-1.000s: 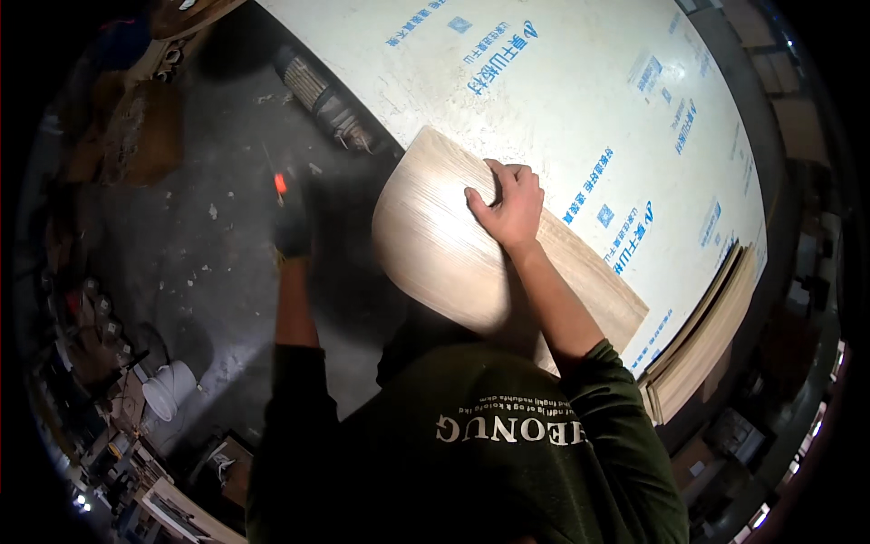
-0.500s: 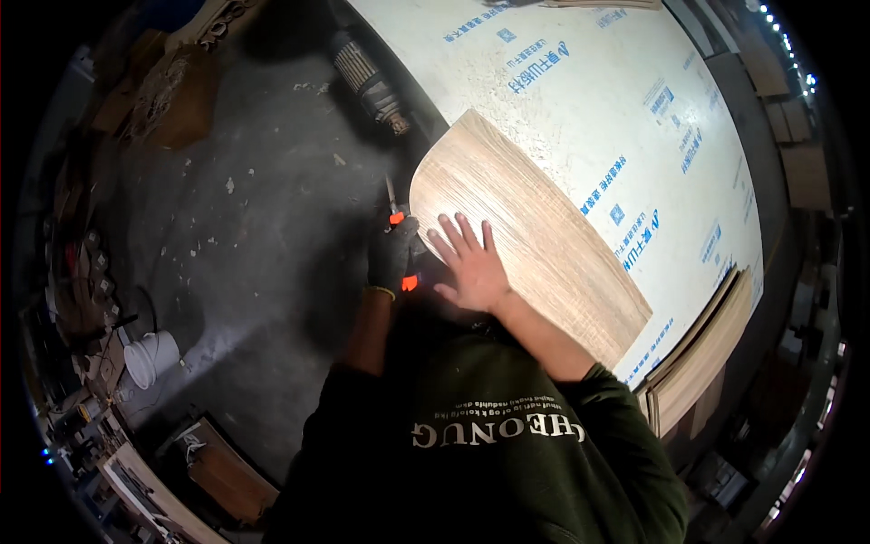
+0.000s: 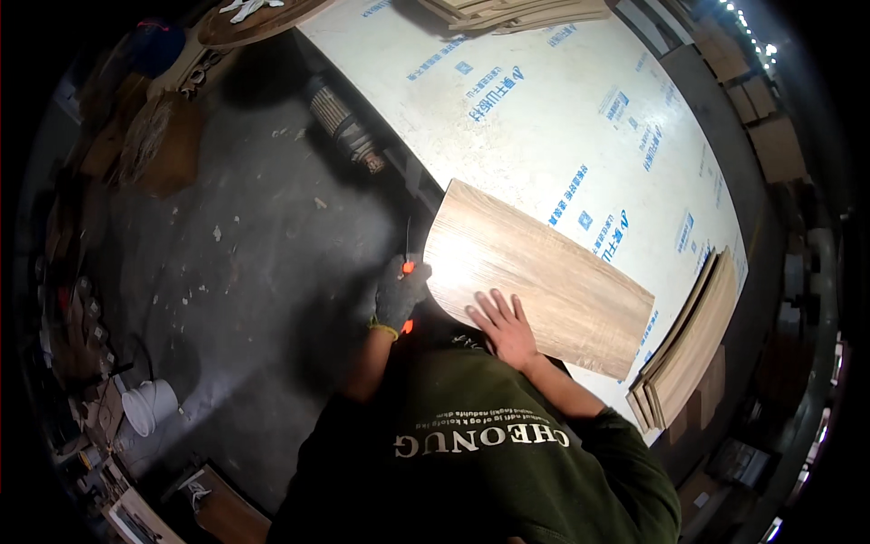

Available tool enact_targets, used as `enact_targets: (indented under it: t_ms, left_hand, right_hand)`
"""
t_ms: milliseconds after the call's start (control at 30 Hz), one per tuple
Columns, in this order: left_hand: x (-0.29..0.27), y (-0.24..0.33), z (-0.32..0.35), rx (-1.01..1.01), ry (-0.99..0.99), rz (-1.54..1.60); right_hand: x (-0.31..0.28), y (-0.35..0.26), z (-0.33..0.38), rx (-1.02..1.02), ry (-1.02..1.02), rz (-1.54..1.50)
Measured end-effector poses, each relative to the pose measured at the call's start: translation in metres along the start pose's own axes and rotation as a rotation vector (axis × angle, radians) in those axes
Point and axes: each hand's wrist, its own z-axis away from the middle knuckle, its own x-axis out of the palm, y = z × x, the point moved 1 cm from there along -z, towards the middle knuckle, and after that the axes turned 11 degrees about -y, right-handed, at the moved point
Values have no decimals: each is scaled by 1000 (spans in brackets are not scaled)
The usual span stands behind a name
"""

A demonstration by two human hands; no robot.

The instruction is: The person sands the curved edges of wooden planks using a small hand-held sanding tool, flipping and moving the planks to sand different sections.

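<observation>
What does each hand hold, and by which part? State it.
The gloved left hand grips an orange-handled tool by its handle. The bare right hand holds nothing; it presses flat on the wood panel near its edge.

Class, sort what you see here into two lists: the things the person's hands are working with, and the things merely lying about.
In hand:
- wood panel, on the white table
- right hand, flat on the panel
- left hand, gloved, gripping an orange-tipped tool at the panel's edge

Lying about:
- panel stack
- white bucket
- motor
- far boards
</observation>
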Motion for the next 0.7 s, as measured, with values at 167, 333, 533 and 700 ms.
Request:
enact_targets:
  t_ms: [167, 333, 533, 700]
  left_hand:
    - [-9, 6, -41, 141, -27, -402]
    - [-7, -6, -14, 143, 33, -252]
    - [-51, -44, -10, 215, -63, -443]
    - [-79, 5, -27, 769, -209, -1305]
  right_hand:
    - [8, 13, 11, 298, 210, -28]
    - [-1, 47, 9, 161, 155, -67]
    - [-15, 66, 16, 207, 183, -57]
    - [-14, 68, 18, 236, 148, -130]
